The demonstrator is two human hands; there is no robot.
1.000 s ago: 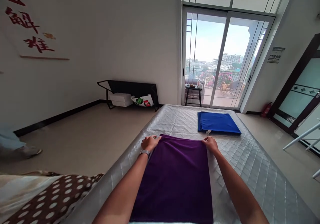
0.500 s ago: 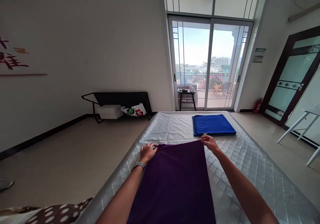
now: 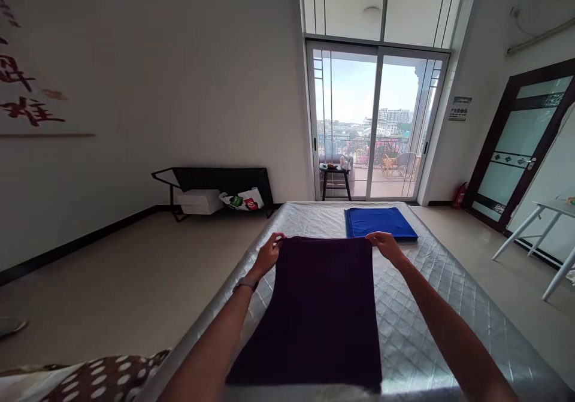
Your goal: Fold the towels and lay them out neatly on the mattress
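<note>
item: purple cloth, folded; lies lengthwise over the near half of the mattress, its far edge drawn up in both hands, its near edge towards the mattress's near end.

left hand: thumb and fingers pinching the cloth's far left corner, over the mattress's left side; wristwatch on the wrist.

right hand: pinching the far right corner, above the mattress's middle. contact with the blue cloth behind: cannot tell.

item: blue cloth, folded flat in a stack of layers, at the mattress's far end, towards its right.

step in hand, as judged: raising and squaring the purple cloth by its far corners; the edge looks nearly level, the layers gathered together.

next move, as judged: calls for both pinches kept firm on all layers, hands moving evenly, the edge taut and parallel to the mattress's far end, lest a layer slip or crease.
</note>
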